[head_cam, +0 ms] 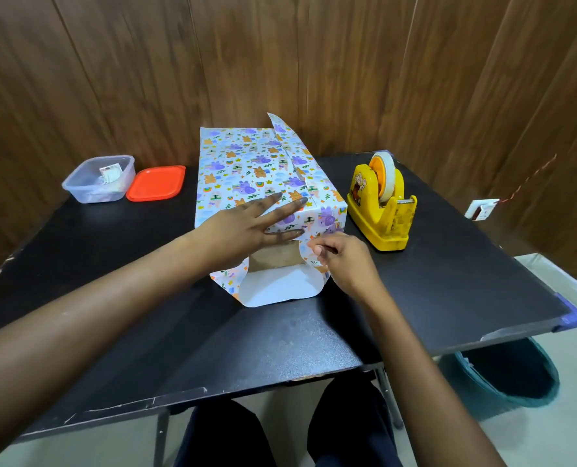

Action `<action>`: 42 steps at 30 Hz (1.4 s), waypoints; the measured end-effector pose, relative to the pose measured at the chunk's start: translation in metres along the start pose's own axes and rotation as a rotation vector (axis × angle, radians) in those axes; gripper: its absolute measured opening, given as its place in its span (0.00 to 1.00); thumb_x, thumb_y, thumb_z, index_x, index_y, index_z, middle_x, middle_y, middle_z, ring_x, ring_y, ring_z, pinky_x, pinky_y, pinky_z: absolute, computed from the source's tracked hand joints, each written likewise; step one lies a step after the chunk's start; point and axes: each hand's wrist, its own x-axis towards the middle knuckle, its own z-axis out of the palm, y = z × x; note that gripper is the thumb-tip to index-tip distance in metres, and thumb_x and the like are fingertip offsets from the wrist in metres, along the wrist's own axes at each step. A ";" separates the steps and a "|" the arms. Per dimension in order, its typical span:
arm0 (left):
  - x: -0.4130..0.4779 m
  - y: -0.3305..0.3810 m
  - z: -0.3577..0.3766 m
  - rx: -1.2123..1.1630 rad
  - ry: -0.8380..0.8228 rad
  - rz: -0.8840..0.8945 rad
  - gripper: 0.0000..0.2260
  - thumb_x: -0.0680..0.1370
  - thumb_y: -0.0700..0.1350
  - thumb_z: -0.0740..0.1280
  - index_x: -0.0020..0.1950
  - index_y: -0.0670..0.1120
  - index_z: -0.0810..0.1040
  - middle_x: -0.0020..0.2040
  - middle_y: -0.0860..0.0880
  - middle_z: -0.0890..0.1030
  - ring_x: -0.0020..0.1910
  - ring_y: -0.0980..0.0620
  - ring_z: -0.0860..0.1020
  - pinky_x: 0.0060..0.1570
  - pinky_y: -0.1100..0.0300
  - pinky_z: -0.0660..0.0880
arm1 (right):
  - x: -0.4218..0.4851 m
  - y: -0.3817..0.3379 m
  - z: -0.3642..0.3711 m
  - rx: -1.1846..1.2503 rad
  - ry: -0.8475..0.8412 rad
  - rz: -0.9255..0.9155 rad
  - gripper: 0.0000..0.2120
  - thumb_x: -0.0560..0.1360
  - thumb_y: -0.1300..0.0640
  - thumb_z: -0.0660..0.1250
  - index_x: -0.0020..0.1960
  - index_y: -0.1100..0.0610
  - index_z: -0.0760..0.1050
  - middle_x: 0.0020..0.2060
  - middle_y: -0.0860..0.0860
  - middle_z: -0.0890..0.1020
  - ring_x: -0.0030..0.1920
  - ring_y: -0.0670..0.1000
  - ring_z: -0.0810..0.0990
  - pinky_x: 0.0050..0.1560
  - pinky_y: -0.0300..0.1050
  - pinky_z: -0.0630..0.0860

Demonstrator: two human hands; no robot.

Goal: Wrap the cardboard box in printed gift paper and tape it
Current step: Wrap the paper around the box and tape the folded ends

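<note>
I see brown cardboard box (273, 256) at frame centre on black table (449, 281); white cartoon-printed gift paper (246, 163) covers top, sides | left hand (246, 224) flat, fingers straight, pressing top; right hand (344, 261) pinches near-right flap | I judge both ends need folding, taping; yellow plastic tape dispenser (381, 207) centre right

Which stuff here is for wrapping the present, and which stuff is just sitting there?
For the wrapping: cardboard box, gift paper, yellow tape dispenser, left hand pressing flat on the paper, right hand pinching the paper's side flap.

Just lying about: clear plastic tub, orange lid, bin on the floor by the table.
</note>
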 end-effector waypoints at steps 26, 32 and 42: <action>0.001 0.002 0.000 0.059 -0.031 0.002 0.41 0.73 0.29 0.56 0.76 0.57 0.39 0.71 0.51 0.27 0.76 0.43 0.41 0.66 0.55 0.64 | 0.020 0.018 0.010 0.063 0.361 0.234 0.25 0.66 0.48 0.77 0.34 0.52 0.59 0.31 0.50 0.75 0.34 0.54 0.77 0.33 0.44 0.69; -0.001 0.006 -0.006 0.085 -0.065 -0.004 0.41 0.73 0.29 0.55 0.76 0.57 0.39 0.70 0.50 0.27 0.76 0.42 0.42 0.63 0.57 0.66 | 0.025 0.019 -0.004 0.000 0.232 0.193 0.24 0.66 0.52 0.77 0.31 0.53 0.60 0.28 0.49 0.72 0.32 0.51 0.71 0.32 0.44 0.68; -0.002 0.006 -0.008 0.073 -0.072 -0.006 0.42 0.73 0.29 0.54 0.75 0.59 0.36 0.69 0.52 0.24 0.76 0.44 0.40 0.60 0.59 0.68 | 0.018 -0.004 -0.042 0.014 0.321 0.127 0.11 0.73 0.59 0.70 0.36 0.60 0.71 0.31 0.53 0.78 0.31 0.49 0.75 0.33 0.42 0.71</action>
